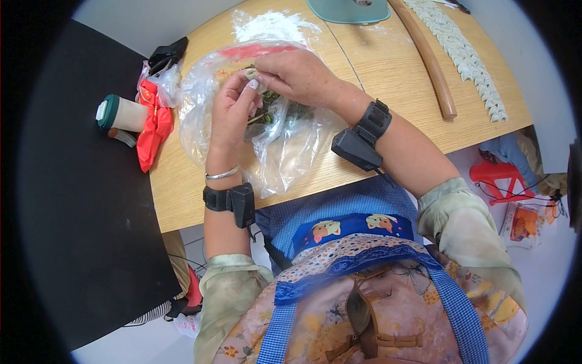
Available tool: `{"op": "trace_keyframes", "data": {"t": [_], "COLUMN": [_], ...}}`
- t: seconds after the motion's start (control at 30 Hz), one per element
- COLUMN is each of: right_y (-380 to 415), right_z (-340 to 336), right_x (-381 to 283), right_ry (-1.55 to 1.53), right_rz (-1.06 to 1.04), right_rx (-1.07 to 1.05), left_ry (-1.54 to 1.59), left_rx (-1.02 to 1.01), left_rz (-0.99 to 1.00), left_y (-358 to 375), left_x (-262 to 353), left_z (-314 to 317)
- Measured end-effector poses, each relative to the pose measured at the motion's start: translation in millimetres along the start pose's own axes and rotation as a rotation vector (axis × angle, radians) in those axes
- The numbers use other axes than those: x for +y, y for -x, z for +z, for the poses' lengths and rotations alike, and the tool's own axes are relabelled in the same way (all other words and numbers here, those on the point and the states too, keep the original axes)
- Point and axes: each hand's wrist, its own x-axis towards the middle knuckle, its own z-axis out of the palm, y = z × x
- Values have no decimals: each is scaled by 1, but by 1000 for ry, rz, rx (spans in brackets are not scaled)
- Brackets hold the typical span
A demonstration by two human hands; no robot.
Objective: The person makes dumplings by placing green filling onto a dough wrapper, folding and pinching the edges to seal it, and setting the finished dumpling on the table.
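My left hand [232, 108] and my right hand [298, 74] meet over a clear plastic bag [282, 148]. Between their fingertips is a small pale dumpling [250, 73], pinched from both sides. The thumb and fingers of each hand are closed on it; the right fingers partly hide it. Beneath the hands, dark green leafy filling [262, 114] shows in the bag. Long overlapping rows of folded pale dumplings [464, 57] lie at the table's far right.
A wooden rolling pin [427, 57] lies beside the dumpling rows. White flour [273, 25] is spread at the back, near a green board [348, 13]. On the left are a cup with a green lid [124, 114], a red bag [154, 134] and a black item [168, 54].
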Motion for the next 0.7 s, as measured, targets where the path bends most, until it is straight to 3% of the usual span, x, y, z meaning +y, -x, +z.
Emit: {"op": "trace_keyframes", "data": {"t": [0.37, 0.7], "right_y": [0, 1], "right_z": [-7, 0], "right_x": [-6, 0], "right_ry": [29, 45], "right_rz": [90, 13], "right_rx": [-72, -22], "left_ry": [-71, -79], "left_rx": [-23, -25], "left_rz": [15, 8], "left_y": [0, -1], "left_x": [1, -3], "left_z": [2, -1]}}
